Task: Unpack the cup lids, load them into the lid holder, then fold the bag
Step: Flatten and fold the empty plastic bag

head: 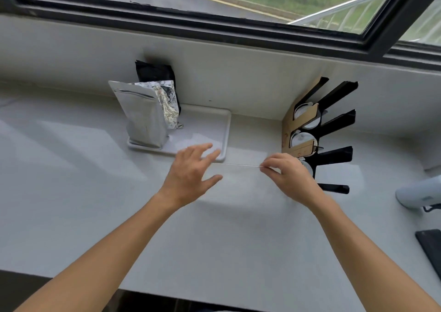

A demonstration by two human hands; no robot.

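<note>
A clear plastic bag [238, 180] lies flat on the white counter between my hands, nearly invisible except for its thin far edge. My right hand [288, 178] pinches that edge at its right end between thumb and fingertips. My left hand [193, 171] is spread with straight fingers at the bag's left end; I cannot tell whether it touches the bag. The lid holder [334, 123], a rack of black prongs on a cardboard back, stands just right of my right hand. White cup lids [301, 139] sit in its slots.
A white tray [214, 125] behind my left hand holds silver foil pouches [143, 118], with a black pouch [155, 73] against the wall. A white device [420, 197] and a black phone [432, 249] lie at the right edge. The window sill wall runs behind.
</note>
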